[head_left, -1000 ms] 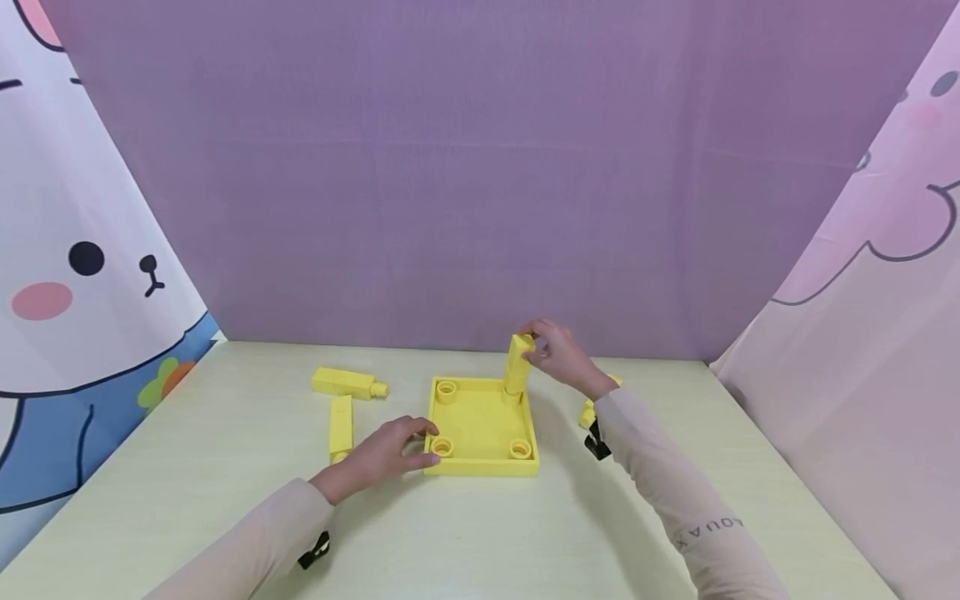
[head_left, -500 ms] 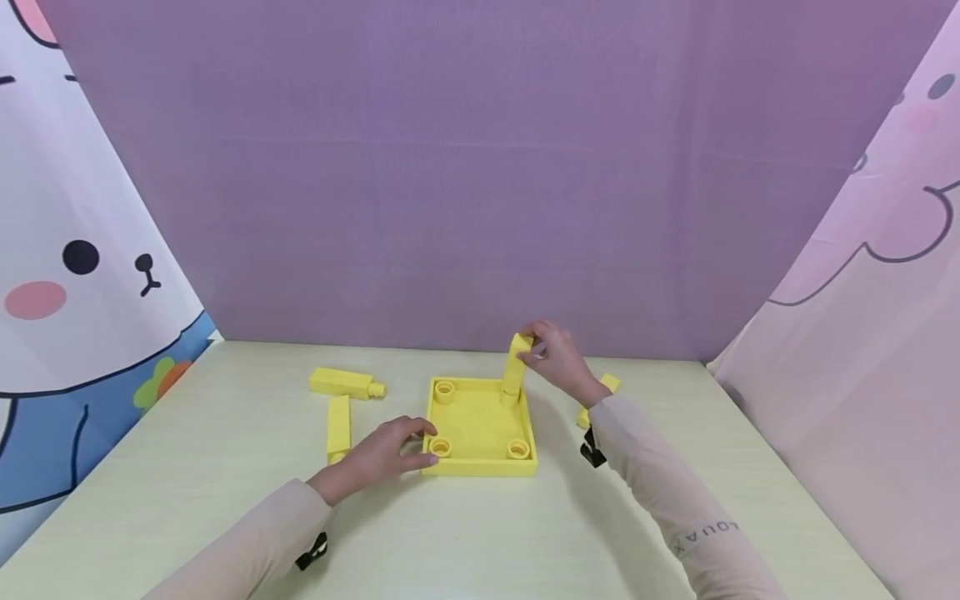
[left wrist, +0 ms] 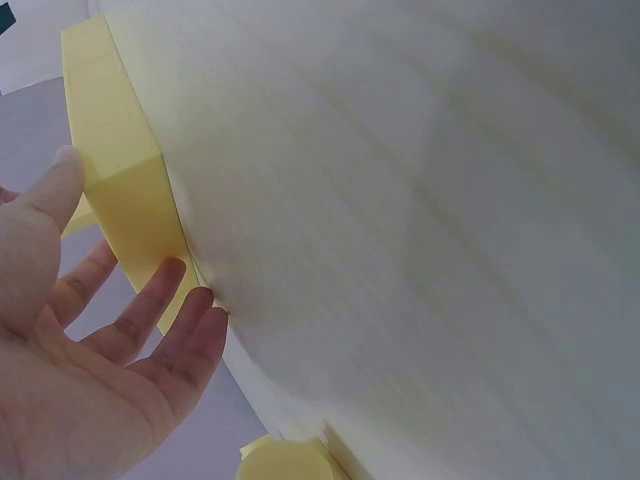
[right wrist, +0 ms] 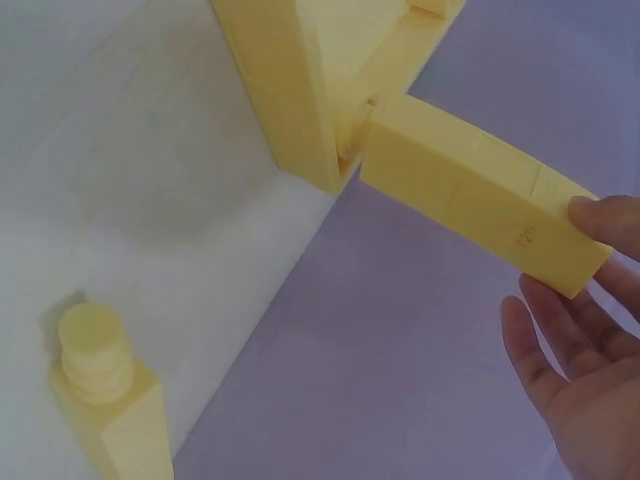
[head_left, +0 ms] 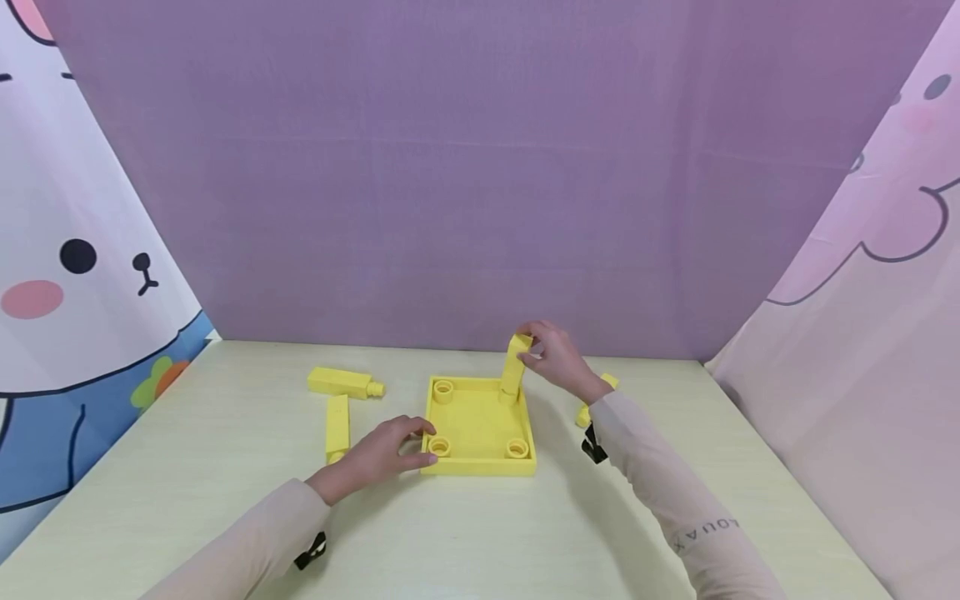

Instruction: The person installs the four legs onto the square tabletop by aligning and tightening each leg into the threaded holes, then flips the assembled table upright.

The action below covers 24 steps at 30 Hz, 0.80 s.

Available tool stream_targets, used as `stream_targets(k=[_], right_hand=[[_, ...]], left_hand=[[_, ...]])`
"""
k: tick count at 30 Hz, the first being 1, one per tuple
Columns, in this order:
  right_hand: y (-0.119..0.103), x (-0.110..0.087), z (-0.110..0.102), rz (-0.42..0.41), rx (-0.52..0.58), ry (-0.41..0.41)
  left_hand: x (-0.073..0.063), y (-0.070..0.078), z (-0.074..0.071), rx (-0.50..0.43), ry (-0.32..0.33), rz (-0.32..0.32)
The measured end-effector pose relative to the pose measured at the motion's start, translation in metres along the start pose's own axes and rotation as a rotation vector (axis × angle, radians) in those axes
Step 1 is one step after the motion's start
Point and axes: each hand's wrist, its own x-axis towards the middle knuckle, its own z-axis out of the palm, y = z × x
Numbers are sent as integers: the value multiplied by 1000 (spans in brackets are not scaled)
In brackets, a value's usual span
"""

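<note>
While the right hand (head_left: 558, 362) pinches the upper end of a yellow, square-section plastic leg (head_left: 513, 367), whose lower end meets the far-right socket (head_left: 508, 398) of a shallow, square, yellow plastic tray (head_left: 478, 467), the left hand (head_left: 382, 454), fingers relaxed, touches the tray's near-left corner. Two similar legs (head_left: 339, 382) (head_left: 337, 427) lie left of the tray on the pale wood-grained table (head_left: 480, 533); a third leg (right wrist: 130, 425) lies to the right.

On the pale surface (head_left: 450, 533) we see lying one square yellow tray (head_left: 480, 467) and three loose yellow pegs (head_left: 339, 382) (head_left: 338, 425) (head_left: 583, 415).
</note>
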Motion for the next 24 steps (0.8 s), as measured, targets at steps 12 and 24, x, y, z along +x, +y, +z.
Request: stream_targets(k=[12, 24], right_hand=[[2, 1, -1, -27, -20, 9], [-1, -4, 7, 8, 1, 107]], left_hand=[[1, -3, 0, 10, 3, 16], [0, 0, 0, -4, 0, 9]])
